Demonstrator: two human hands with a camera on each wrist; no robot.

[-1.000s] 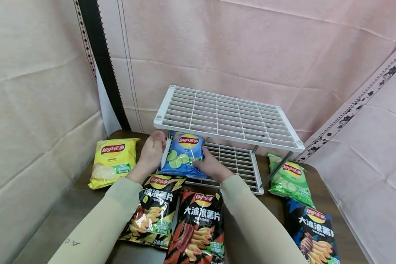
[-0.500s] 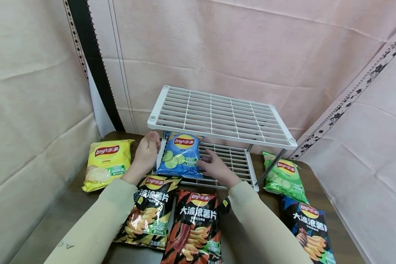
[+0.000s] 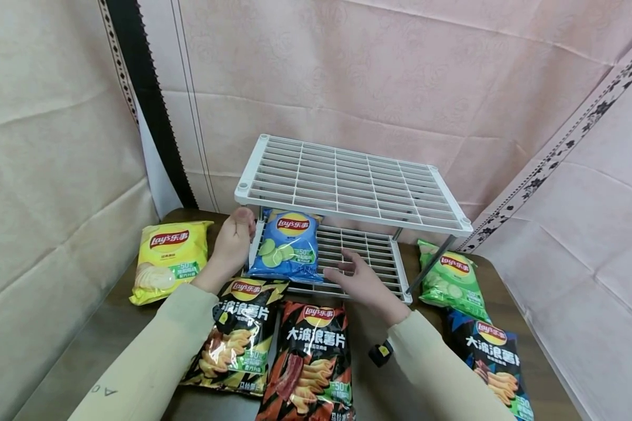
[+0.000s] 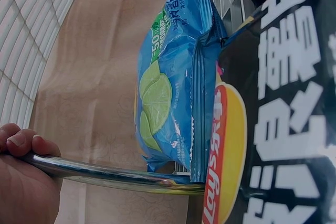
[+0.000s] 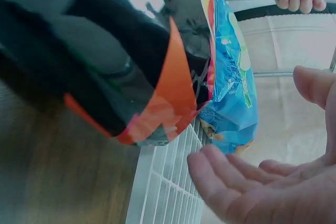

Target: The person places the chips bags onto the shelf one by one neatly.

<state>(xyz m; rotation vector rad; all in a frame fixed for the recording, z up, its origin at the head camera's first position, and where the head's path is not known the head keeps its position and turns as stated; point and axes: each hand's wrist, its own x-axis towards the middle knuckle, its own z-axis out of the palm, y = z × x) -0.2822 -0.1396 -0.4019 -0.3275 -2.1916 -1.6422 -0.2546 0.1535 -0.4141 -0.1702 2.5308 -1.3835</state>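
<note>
In the head view, a blue Lay's chip bag [image 3: 284, 248] leans back on the left part of the lower shelf [image 3: 403, 272] of a white two-tier rack. My left hand [image 3: 233, 242] is at the rack's front left corner, beside the bag. The left wrist view shows its fingers curled around the rack's metal post [image 4: 115, 175]. My right hand [image 3: 362, 285] hovers by the lower shelf, right of the blue bag and apart from it. Its fingers are loosely bent with nothing between them, as the right wrist view also shows.
The upper shelf [image 3: 347, 214] overhangs the blue bag. In front of the rack lie a black-and-yellow chip bag [image 3: 242, 336] and a black-and-red one [image 3: 308, 368]. A yellow bag [image 3: 171, 257] lies left; a green bag [image 3: 454, 280] and a dark blue bag [image 3: 492, 359] lie right.
My right hand has let go of the blue chip bag's right side and drawn away to the right. The bag stays on the lower shelf, and my left hand keeps its place at the post.
</note>
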